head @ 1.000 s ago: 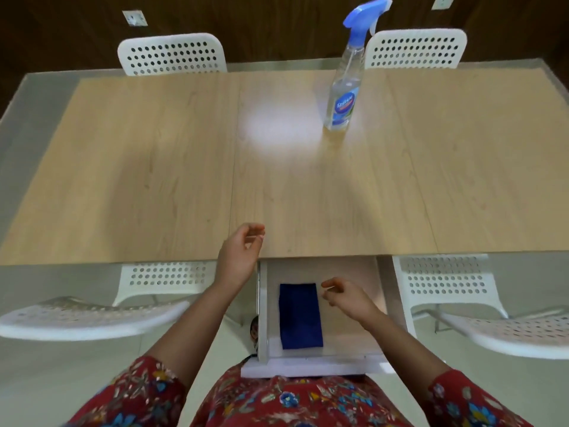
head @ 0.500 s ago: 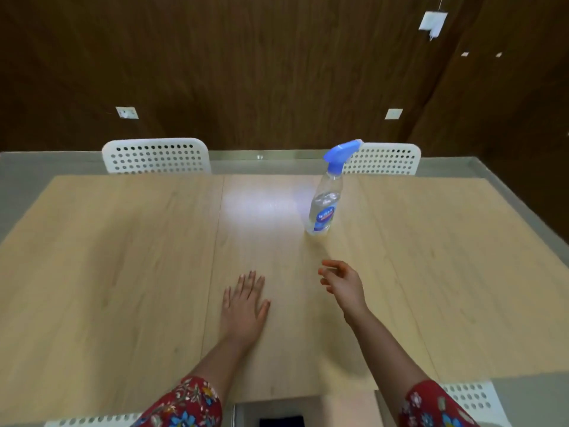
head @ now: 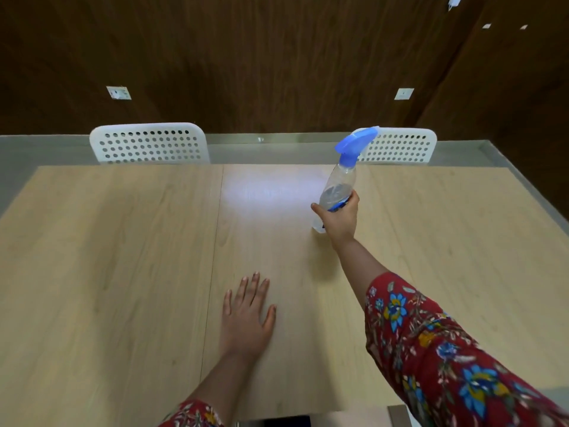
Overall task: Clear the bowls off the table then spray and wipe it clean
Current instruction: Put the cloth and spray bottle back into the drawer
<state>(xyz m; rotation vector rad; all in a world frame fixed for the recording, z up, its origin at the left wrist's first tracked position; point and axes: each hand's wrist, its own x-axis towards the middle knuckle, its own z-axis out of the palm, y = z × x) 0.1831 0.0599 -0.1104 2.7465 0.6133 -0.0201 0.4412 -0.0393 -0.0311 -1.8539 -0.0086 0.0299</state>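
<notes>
Since half a second before, the right hand (head: 338, 221) had gone forward from above the bare tabletop and closed on the spray bottle (head: 340, 183); the left hand (head: 248, 315) had stayed flat where it was.

Nearest were two arms in red floral sleeves (head: 431, 349), the right one stretched out long across the wood. One left hand lay palm down on the table (head: 123, 257), near its middle seam, fingers straight and slightly spread, holding nothing.

Farther out, the one right hand gripped the lower body of the single clear spray bottle, thumb on the left side and fingers curled round the right, over the blue label. The bottle leaned, its blue trigger head tipped up and to the right above the hand, its base showing just below the thumb. Whether the base touched the wood could not be told.

The table was pale wood-grain laminate in panels, with a bright patch of reflected light just left of the bottle.

Beyond its far edge stood two white perforated chair backs (head: 149, 144) (head: 400, 146), then grey floor, then a dark wood-panelled wall (head: 277, 57) carrying two white socket plates (head: 118, 93) (head: 404, 94).
</notes>
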